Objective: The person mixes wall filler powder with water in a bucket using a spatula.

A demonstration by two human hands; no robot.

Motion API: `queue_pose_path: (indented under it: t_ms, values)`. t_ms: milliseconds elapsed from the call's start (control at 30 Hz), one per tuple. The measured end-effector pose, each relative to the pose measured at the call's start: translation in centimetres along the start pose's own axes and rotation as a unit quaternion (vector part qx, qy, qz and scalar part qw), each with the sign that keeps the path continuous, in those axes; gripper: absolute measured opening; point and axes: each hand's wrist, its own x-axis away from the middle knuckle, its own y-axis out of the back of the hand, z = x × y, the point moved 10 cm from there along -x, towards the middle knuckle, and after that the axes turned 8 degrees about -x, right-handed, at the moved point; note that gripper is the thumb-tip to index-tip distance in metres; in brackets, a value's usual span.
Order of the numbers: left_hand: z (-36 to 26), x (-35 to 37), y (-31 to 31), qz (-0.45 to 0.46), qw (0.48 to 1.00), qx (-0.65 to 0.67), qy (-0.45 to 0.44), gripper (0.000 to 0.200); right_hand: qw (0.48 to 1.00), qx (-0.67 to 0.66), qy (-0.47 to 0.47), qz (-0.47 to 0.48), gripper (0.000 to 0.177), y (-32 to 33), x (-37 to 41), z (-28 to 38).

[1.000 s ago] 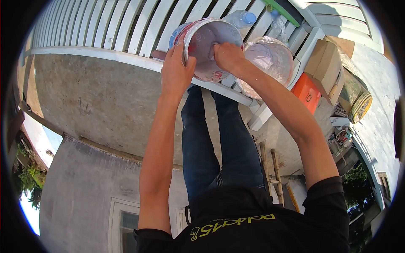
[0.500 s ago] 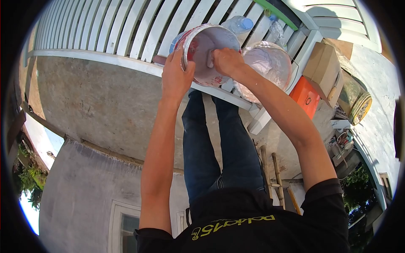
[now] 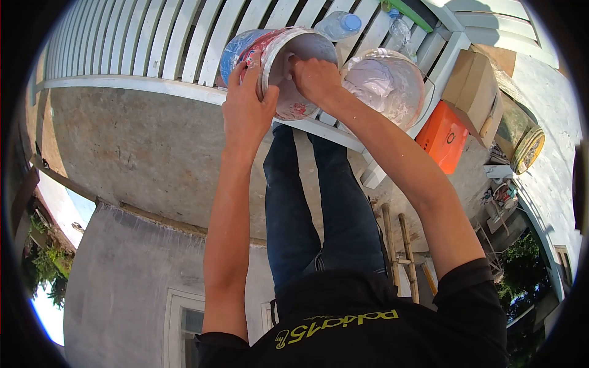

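A paint bucket (image 3: 242,52) with a worn blue and red label lies tilted on the white slatted bench, its mouth turned toward me and to the right. My left hand (image 3: 246,116) grips its rim, with the thumb at the edge and the fingers along the outside. Inside the mouth, my right hand (image 3: 316,80) is closed near the pale, paint-smeared inner wall. Something whitish shows at its fingertips, but I cannot make out what it is. Just right of that hand stands a second bucket (image 3: 423,101) with whitish, crumpled plastic-like material inside.
Two clear plastic bottles, one with a blue cap (image 3: 334,26) and a crumpled one (image 3: 402,34), lie on the bench (image 3: 153,78). To the right are an orange box (image 3: 443,138), a cardboard box (image 3: 469,86) and a dirty bucket (image 3: 515,135). Bamboo poles (image 3: 408,254) stand near my legs.
The held bucket has shifted left and tipped further, showing more of its blue side. Both hands have moved left with it, the right still inside the mouth.
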Motion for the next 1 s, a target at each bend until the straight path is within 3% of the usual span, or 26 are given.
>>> queue_pose_path:
  t_ms: [100,200,300,700,900,1000]
  values:
    - [0.2,-0.3,0.0,0.001,1.0,0.001,0.002,0.059,0.999,-0.042,-0.026,0.005,0.026,-1.4,0.2,-0.3]
    - [1.8,-0.7,0.5,-0.013,1.0,0.025,-0.009,0.056,0.998,-0.064,0.007,0.012,0.026,-0.8,0.3,-0.2]
    - [2.9,-0.7,0.7,-0.006,0.998,0.059,0.002,0.058,0.998,-0.047,0.009,-0.043,0.026,1.6,-0.1,-0.4]
    - [1.0,-0.9,0.2,-0.007,1.0,0.007,-0.024,0.058,0.995,-0.072,-0.055,0.03,0.021,0.4,0.1,-0.3]
    - [1.0,-0.9,0.2,-0.004,1.0,0.009,-0.012,0.058,0.996,-0.007,0.04,-0.075,0.028,4.7,-0.3,0.6]
    - [0.4,-0.7,0.3,0.005,1.0,0.018,-0.003,0.057,0.992,0.029,0.076,-0.097,0.032,3.2,-0.6,1.7]
